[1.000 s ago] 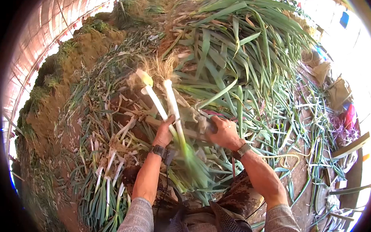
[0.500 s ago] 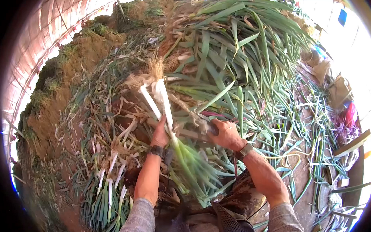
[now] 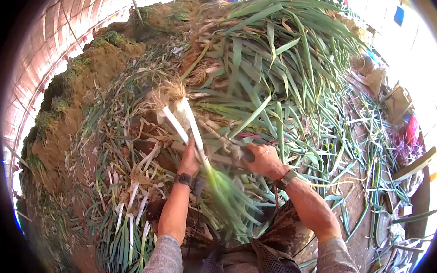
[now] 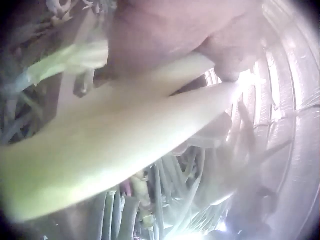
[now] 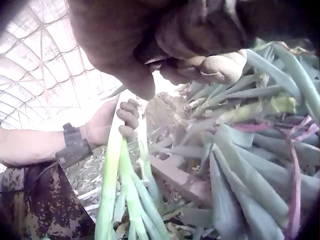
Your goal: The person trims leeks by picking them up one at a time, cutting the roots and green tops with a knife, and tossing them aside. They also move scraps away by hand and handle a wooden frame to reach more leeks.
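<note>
In the head view, my left hand [image 3: 190, 158] grips two white leek stalks just below their middles. The longer leek [image 3: 192, 122] has a bushy root end pointing away from me; the other leek [image 3: 174, 122] lies to its left. Their green leaves [image 3: 228, 194] fan out blurred toward my lap. My right hand [image 3: 266, 161] curls round a dark-ended tool [image 3: 248, 154] with a greyish, rough-looking front, close right of the stalks. The left wrist view shows a pale stalk [image 4: 115, 145] close up beneath the hand. Fingers wrap the stalks in the right wrist view.
A tall heap of untrimmed leeks [image 3: 288, 57] stands ahead. Cleaned leeks [image 3: 128, 229] lie by my left knee. Loose leaves [image 3: 334, 140] cover the ground at right, near a wooden plank [image 3: 415, 163] and a pink bundle [image 3: 411, 131]. Piled leeks with roots [image 3: 75, 93] line the left side.
The root ends and stalks have shifted left, and a yellowish piece at the left stalk's tip no longer shows. The leaves have spread to the right. My right hand has barely moved.
</note>
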`<control>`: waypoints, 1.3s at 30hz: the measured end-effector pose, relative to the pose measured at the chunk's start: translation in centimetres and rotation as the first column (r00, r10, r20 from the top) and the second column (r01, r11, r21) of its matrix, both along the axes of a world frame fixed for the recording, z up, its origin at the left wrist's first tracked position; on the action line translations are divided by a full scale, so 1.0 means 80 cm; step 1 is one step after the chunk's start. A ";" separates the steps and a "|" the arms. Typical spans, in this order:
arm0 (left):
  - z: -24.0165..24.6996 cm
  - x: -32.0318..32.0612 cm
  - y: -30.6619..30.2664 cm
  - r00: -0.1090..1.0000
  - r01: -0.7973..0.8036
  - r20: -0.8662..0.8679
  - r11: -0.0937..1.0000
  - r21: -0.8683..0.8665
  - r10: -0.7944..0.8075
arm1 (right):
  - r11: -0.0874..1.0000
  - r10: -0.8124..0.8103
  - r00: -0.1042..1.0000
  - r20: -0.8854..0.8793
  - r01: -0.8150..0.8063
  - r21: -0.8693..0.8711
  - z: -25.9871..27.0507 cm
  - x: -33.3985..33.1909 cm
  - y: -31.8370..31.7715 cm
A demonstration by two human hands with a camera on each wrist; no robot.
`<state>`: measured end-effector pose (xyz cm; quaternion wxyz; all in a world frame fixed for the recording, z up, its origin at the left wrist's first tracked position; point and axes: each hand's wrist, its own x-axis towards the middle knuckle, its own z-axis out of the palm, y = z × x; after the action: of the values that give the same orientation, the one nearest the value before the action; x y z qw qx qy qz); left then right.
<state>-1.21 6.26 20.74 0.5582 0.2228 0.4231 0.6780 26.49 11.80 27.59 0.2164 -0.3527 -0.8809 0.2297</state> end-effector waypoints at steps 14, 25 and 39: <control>-0.033 -0.033 -0.011 0.897 0.007 -0.442 0.999 0.043 0.012 | 0.996 0.069 0.997 -0.046 -0.066 0.054 -0.009 0.001 -0.004; 0.093 -0.041 -0.020 0.768 -0.423 -0.459 0.892 0.161 0.447 | 0.977 0.211 0.977 0.001 -0.211 0.026 -0.010 0.009 -0.014; 0.432 -0.212 -0.242 -0.185 -0.574 -0.958 0.767 0.288 0.221 | 0.999 -0.003 0.952 0.306 0.018 -0.047 -0.050 0.097 0.027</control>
<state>-18.15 -13.10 55.30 -0.1346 0.4103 0.8124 0.3919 34.23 13.99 23.55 0.0700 -0.3937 -0.8961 0.1927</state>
